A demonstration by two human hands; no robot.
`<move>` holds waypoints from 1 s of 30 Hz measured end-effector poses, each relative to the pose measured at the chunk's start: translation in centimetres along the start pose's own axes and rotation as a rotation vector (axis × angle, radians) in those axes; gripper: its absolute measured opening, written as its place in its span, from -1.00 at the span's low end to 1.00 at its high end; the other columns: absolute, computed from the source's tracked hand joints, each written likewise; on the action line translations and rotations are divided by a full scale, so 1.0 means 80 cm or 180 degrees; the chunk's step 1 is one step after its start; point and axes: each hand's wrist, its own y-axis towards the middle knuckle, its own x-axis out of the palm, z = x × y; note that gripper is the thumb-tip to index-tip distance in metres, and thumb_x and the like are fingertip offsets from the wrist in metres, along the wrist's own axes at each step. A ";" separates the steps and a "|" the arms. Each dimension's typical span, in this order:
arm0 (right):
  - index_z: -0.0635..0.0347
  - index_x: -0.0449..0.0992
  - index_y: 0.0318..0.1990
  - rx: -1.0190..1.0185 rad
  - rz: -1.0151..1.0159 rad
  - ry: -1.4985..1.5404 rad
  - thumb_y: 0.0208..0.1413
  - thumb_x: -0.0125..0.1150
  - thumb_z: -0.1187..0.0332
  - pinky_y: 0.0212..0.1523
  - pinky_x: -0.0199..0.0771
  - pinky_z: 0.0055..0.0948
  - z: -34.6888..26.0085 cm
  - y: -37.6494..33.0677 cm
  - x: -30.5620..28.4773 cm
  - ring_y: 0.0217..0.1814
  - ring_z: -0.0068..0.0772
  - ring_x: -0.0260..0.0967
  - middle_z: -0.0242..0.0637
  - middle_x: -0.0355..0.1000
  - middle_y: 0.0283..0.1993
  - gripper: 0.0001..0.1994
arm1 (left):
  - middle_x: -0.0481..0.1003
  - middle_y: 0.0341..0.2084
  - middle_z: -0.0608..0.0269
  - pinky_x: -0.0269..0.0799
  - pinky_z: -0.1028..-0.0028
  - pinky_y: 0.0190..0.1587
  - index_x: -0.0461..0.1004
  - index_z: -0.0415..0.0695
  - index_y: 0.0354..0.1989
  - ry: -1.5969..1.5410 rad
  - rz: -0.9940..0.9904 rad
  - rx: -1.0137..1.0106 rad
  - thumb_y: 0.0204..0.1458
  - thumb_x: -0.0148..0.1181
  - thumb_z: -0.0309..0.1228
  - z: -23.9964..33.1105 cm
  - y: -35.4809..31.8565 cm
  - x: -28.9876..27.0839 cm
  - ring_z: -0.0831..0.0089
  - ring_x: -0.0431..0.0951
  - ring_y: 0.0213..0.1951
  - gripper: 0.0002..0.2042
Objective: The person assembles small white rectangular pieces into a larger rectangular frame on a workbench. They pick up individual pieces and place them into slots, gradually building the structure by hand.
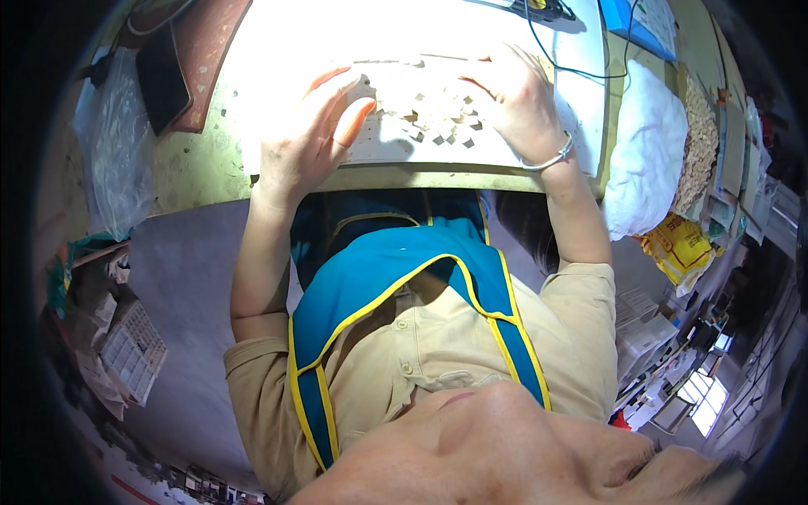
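Small square pale pieces (438,118), several of them, lie scattered on a white sheet (379,151) under bright light. To their left is my left hand (313,126), its thumb stretched away from the fingers. My right hand (515,97) rests at their right side, thumb and forefinger apart, with a light band round the wrist. Between the fingertips of both hands runs a thin dark straight line (387,61); glare hides whether it is an edge or a separate strip. No grip on any piece is visible.
A dark flat phone-like slab (162,80) and clear plastic bag (118,143) lie left. At right are a black cable (581,74), a blue box (644,25), a white cloth bundle (644,151) and a yellow bag (680,251). The table's near edge (404,178) runs below my hands.
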 end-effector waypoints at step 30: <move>0.10 0.68 0.01 -0.0058 -0.0630 0.0176 0.24 0.26 0.15 0.14 0.30 -0.06 -0.018 0.028 0.025 -0.02 -0.15 0.51 -0.19 0.60 -0.05 -0.69 | 0.49 0.21 0.02 0.34 0.07 0.35 0.50 -0.10 0.23 -0.0355 -0.0893 -0.0067 0.29 0.23 -0.14 -0.004 0.004 0.006 -0.02 0.36 0.34 -0.57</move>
